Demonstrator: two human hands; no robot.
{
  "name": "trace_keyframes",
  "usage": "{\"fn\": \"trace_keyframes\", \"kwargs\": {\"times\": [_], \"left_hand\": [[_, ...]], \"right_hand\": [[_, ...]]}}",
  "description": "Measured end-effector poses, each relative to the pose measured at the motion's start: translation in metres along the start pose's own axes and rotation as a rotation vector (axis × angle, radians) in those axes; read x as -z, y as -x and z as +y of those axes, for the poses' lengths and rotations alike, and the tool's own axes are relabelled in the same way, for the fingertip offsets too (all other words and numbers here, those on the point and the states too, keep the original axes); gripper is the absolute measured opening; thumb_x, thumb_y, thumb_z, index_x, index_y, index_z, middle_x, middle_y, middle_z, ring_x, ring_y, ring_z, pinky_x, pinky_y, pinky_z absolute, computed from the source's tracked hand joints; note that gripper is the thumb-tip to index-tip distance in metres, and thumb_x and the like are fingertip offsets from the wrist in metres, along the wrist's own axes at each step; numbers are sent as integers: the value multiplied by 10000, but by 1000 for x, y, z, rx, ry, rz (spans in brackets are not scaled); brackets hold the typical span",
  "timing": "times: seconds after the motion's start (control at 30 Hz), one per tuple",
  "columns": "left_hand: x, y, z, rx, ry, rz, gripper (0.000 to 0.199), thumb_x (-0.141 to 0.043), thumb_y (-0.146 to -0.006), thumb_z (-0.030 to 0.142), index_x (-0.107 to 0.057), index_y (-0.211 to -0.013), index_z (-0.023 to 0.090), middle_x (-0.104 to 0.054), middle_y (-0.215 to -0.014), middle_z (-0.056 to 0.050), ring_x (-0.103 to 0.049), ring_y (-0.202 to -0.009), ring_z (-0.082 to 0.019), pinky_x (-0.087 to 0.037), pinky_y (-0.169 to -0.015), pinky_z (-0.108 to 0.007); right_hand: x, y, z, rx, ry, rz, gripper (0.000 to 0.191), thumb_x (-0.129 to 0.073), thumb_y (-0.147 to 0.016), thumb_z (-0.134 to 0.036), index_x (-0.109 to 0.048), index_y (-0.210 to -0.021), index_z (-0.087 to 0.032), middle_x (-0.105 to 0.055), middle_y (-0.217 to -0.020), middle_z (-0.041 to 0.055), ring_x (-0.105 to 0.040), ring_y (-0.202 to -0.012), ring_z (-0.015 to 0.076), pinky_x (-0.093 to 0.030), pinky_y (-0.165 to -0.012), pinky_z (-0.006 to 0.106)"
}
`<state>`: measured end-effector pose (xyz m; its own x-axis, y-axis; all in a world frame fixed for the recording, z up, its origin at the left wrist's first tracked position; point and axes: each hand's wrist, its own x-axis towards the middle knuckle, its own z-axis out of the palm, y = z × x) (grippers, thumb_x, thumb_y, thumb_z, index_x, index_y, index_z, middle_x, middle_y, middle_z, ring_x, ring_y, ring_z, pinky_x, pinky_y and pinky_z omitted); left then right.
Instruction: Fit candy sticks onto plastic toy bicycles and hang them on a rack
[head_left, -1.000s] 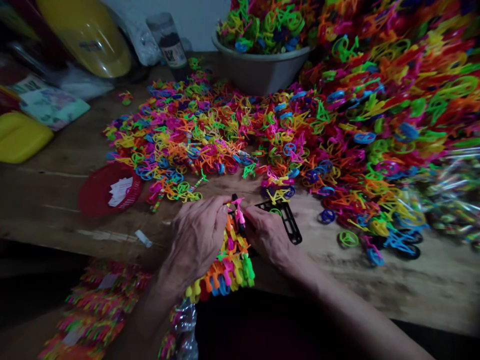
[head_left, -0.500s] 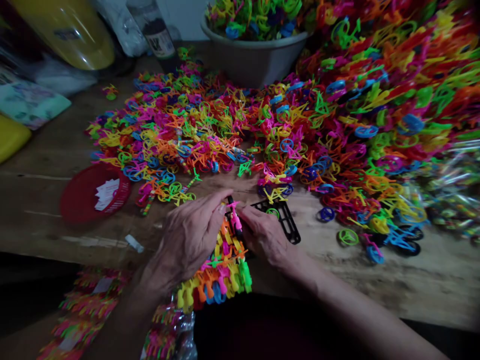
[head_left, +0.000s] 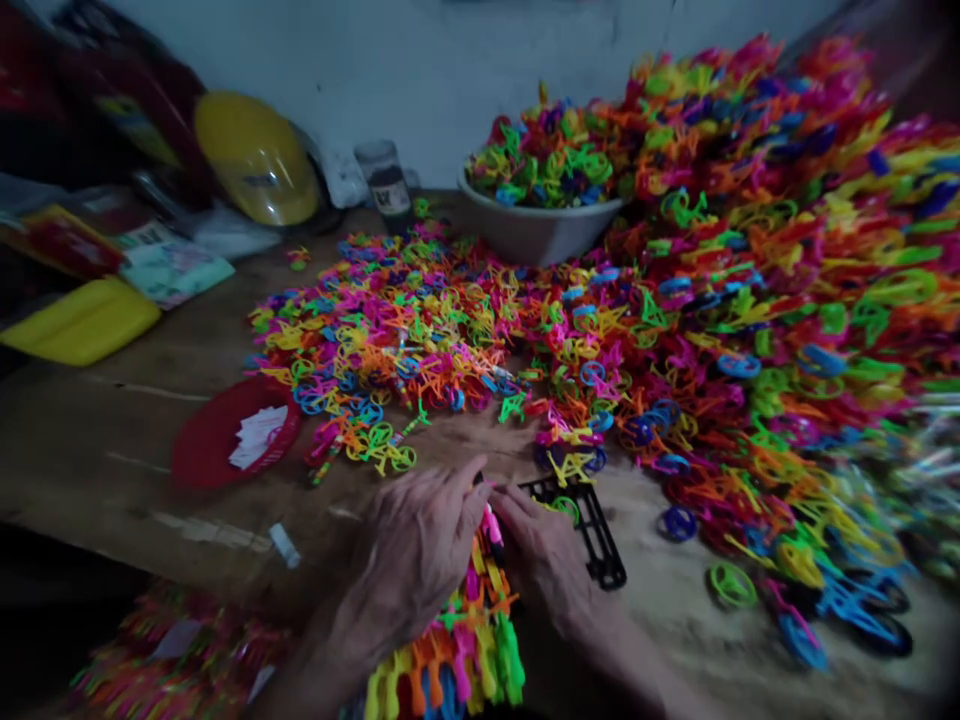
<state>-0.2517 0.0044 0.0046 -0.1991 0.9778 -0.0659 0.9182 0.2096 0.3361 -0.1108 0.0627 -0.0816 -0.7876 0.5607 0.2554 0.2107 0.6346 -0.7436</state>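
My left hand [head_left: 424, 550] and my right hand [head_left: 546, 555] meet at the table's near edge, fingertips pinched together. Between them is a small pink plastic toy part [head_left: 492, 528] with dark bits, largely hidden by the fingers. Below it and under my left hand lies a packed row of bright toy pieces [head_left: 465, 655] in yellow, orange, pink, blue and green. A black plastic frame [head_left: 604, 545] lies just right of my right hand, with a green wheel [head_left: 564, 511] on its left part and a yellow toy bicycle frame [head_left: 571, 465] by its far end.
Loose toy bicycle parts [head_left: 450, 310] cover the table's middle and heap high at right. Behind stands a grey basin [head_left: 536, 230] full of parts. A red basket [head_left: 199, 440] holds white paper slips [head_left: 259, 435]. A yellow helmet [head_left: 259, 160] and a jar [head_left: 386, 180] stand back left.
The head view has tilted up, showing more wall and the whole helmet, so everything sits lower in the picture. Both hands stay together at the pink part.
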Motion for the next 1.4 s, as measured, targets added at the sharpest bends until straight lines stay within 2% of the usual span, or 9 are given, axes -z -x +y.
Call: {"fn": "trace_keyframes", "kwargs": {"times": [0.27,0.47,0.6,0.73,0.9,1.07,1.2,1.33,1.4], "left_hand": [[-3,5,-2,10,76,44,472,-283,-956,402,-432,-1362,212,-683,-1010,-105,-635,-936,-250,-485,-811,-431],[29,6,-7,73,489,140,381,-339,-946,423,-590,-1192,276,-651,-1149,-39,-596,-1053,-212,-462,-910,-368],[45,-1,-37,262,600,346,329,-487,-876,473,-672,-930,207,-697,-931,-41,-633,-891,-198,-484,-799,-289],[38,-16,-51,246,778,92,378,-587,-793,506,-665,-940,166,-673,-749,-25,-623,-700,-180,-476,-594,-246],[28,-31,-67,445,967,277,413,-658,-681,546,-603,-767,145,-649,-686,-17,-630,-636,-189,-443,-518,-239],[36,-18,-100,481,1146,187,424,-692,-665,489,-581,-876,139,-698,-850,-79,-671,-696,-215,-488,-567,-269],[41,-9,-96,463,1233,144,420,-727,-650,455,-612,-849,105,-693,-893,-121,-668,-758,-228,-496,-601,-272],[40,-21,-81,428,1292,203,396,-712,-685,454,-613,-863,115,-681,-828,-82,-644,-718,-190,-456,-541,-230],[39,-29,-76,410,1311,268,356,-715,-701,426,-615,-859,123,-658,-768,-44,-601,-657,-135,-423,-522,-198]], "right_hand": [[-1,-7,-1,80,-92,334,189,-421,-872,-122,-579,-936,-203,-647,-799,44,-622,-688,148,-522,-609,232],[11,-2,-5,113,-38,261,198,-431,-883,-162,-582,-1007,-191,-665,-950,97,-643,-837,196,-546,-690,291],[41,-24,-17,67,76,324,141,-503,-892,-236,-596,-986,-187,-652,-867,69,-627,-763,167,-504,-663,250],[46,-74,-33,32,260,157,181,-501,-905,-302,-621,-851,-178,-617,-768,42,-578,-651,142,-416,-575,238],[25,-115,-43,146,239,-42,186,-493,-913,-309,-629,-878,-187,-642,-863,36,-597,-723,127,-399,-620,221],[53,-129,-3,-18,446,140,274,-427,-920,-209,-660,-780,-176,-637,-768,43,-564,-678,117,-377,-632,214],[65,-143,21,-39,549,144,227,-463,-888,-216,-656,-779,-169,-642,-831,75,-564,-759,160,-375,-683,247],[54,-143,-11,74,474,212,246,-441,-907,-242,-634,-777,-166,-631,-862,81,-547,-831,171,-381,-753,262],[49,-142,-35,92,283,116,226,-461,-908,-281,-627,-808,-165,-626,-778,51,-542,-723,141,-384,-673,236]]}}
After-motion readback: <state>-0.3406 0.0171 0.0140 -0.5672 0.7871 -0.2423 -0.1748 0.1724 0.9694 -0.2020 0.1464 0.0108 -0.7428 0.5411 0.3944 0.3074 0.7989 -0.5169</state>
